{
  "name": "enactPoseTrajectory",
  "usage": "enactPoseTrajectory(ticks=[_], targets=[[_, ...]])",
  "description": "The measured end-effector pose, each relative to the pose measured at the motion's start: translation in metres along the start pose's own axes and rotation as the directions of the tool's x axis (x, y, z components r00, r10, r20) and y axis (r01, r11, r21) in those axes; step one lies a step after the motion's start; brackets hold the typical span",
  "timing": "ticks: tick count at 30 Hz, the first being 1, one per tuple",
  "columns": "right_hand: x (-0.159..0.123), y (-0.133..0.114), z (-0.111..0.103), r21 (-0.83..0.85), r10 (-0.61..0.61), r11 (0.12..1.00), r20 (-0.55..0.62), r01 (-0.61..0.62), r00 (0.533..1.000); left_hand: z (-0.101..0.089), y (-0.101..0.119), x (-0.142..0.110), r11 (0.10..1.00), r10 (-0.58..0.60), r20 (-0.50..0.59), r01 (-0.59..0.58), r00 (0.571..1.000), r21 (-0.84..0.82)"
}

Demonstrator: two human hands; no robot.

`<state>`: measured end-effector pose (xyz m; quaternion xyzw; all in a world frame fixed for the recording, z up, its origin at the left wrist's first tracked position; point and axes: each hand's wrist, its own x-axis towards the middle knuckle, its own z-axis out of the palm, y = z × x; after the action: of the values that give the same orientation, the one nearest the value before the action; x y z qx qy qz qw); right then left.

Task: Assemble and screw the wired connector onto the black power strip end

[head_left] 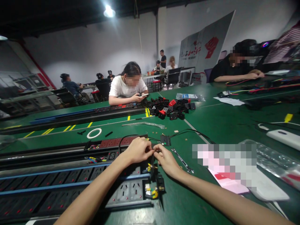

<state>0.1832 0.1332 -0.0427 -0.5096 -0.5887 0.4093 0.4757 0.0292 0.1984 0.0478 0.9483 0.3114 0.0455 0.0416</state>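
My left hand (138, 150) is closed in a pinch over the end of a power strip (131, 170) with black sockets. My right hand (167, 160) pinches at the same spot, fingertips almost touching the left ones. What lies between the fingers is too small and too covered to name. Below the hands, a nearer power strip (126, 192) ends in yellow wire terminals (153, 194) and a black end plate (161, 184). A strip with dark red sockets (114, 142) lies beyond the left wrist. Right of my right hand is a wrench (182, 161).
A pile of black and red socket parts (173, 107) lies farther back, near a person (127, 86) holding a phone. Nearby are a white ring (94, 133), a small black plate (165, 140), a pink sheet (231, 179) and a white device (284, 139) on the green table.
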Motion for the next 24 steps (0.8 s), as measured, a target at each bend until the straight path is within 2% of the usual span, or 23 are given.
enactPoseTrajectory(ticks=[6, 13, 24], targets=[[-0.001, -0.005, -0.001, 0.042, 0.005, 0.999, -0.008, -0.004, 1.0, 0.005, -0.001, -0.004, 0.994, -0.013, -0.046, 0.008, 0.999, -0.112], [-0.001, -0.004, 0.001, 0.143, 0.016, 0.99, -0.027, -0.012, 1.0, 0.0, 0.0, -0.009, 0.984, 0.025, -0.023, -0.029, 0.999, -0.177], [-0.001, 0.003, 0.005, 0.085, 0.005, 0.996, -0.039, -0.002, 0.999, -0.004, -0.002, -0.009, 0.983, 0.092, 0.002, -0.09, 0.996, -0.161]])
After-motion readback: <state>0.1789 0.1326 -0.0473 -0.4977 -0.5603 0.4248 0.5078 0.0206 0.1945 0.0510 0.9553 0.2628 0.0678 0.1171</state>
